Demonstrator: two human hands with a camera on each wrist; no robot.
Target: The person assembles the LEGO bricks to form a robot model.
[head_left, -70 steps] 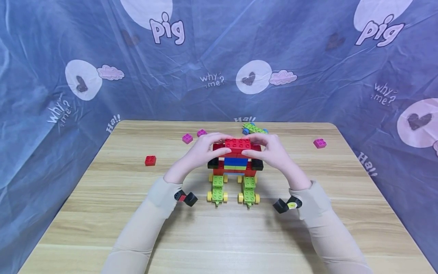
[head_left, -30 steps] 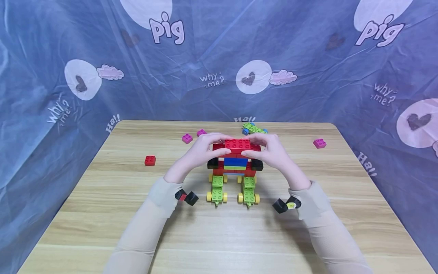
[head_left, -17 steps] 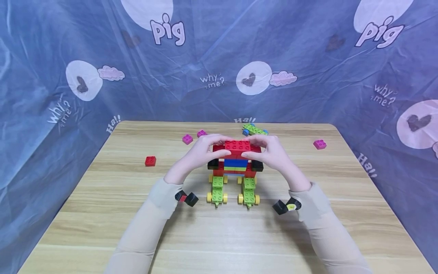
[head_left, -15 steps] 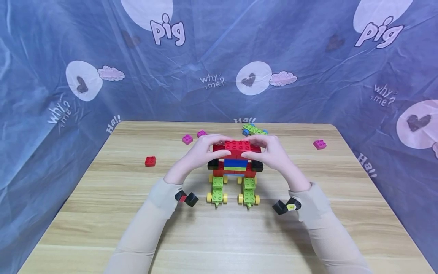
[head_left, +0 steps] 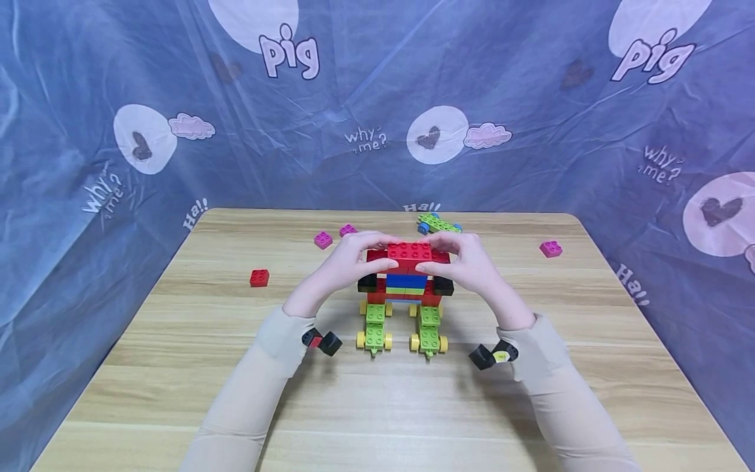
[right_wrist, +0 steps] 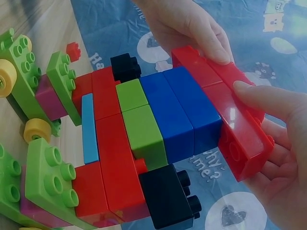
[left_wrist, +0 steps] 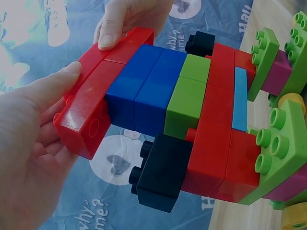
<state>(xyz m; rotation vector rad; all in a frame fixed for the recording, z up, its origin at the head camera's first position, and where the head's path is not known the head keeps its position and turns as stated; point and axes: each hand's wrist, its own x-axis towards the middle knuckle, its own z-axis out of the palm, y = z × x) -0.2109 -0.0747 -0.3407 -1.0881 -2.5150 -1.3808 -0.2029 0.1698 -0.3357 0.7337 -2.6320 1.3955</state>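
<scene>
A tall toy-brick figure stands in the middle, topped by a red brick (head_left: 409, 251) with two rows of studs. My left hand (head_left: 361, 257) holds that top brick at its left end, thumb in front and fingers behind. At the other end my right hand (head_left: 468, 261) pinches it the same way. Under it come a row of red bricks (left_wrist: 86, 124), blue bricks (left_wrist: 144, 86) and lime green bricks (right_wrist: 141, 124). Black bricks (right_wrist: 168, 194) stick out on both sides. Two green wheeled bases (head_left: 374, 328) with yellow wheels carry the figure. The hands partly hide its upper sides.
A loose red brick (head_left: 259, 278) lies on the wooden table (head_left: 389, 419) at left. Two magenta bricks (head_left: 323, 239) sit behind the left hand, another magenta brick (head_left: 551, 248) far right. A green base with blue wheels (head_left: 439, 223) is at the back edge, before a blue cloth (head_left: 330, 170).
</scene>
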